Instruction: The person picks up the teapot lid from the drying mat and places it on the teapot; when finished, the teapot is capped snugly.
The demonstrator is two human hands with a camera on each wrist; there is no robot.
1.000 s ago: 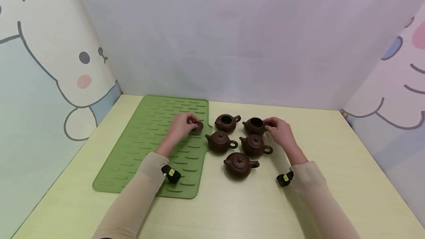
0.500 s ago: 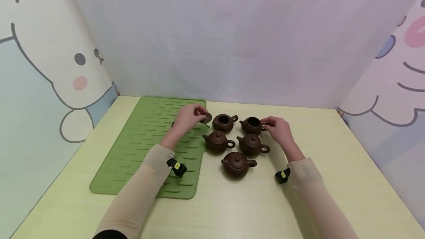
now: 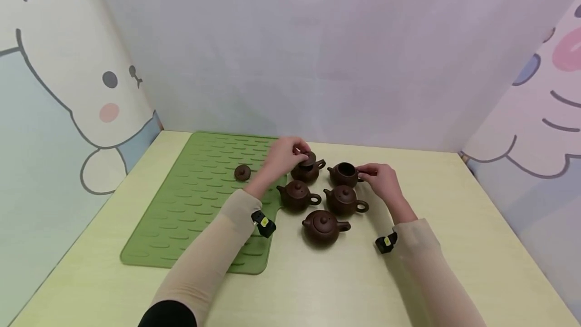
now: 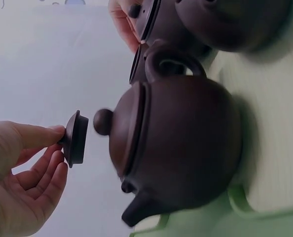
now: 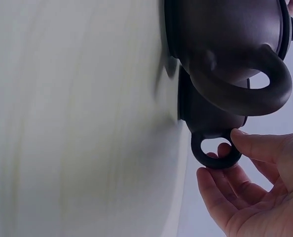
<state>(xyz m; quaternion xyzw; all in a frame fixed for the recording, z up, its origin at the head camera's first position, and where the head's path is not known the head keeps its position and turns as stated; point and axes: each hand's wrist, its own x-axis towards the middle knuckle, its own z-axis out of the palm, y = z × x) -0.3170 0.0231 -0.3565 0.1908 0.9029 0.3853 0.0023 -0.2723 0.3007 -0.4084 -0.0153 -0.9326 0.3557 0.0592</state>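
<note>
My left hand (image 3: 282, 156) pinches a small dark brown teapot lid (image 4: 79, 139) by its knob. The lid is close over the mouth of the back left teapot (image 3: 306, 175), overlapping it in the head view. My right hand (image 3: 382, 180) holds the ring handle (image 5: 216, 161) of the back right teapot (image 3: 343, 177) between thumb and fingers. That teapot stands lidless on the table, its dark opening showing. A second loose lid (image 3: 242, 172) lies knob up on the green mat (image 3: 190, 216).
In front of the two back pots stand lidded teapots: a left one (image 3: 295, 197), a right one (image 3: 343, 202) and a nearer one (image 3: 321, 230). All stand close together just right of the mat. A pale wall (image 3: 308, 64) rises behind the table.
My left hand has lifted the lid off the mat and carried it right, over the back left teapot. The second lid on the mat has come into sight. The right hand keeps its hold.
</note>
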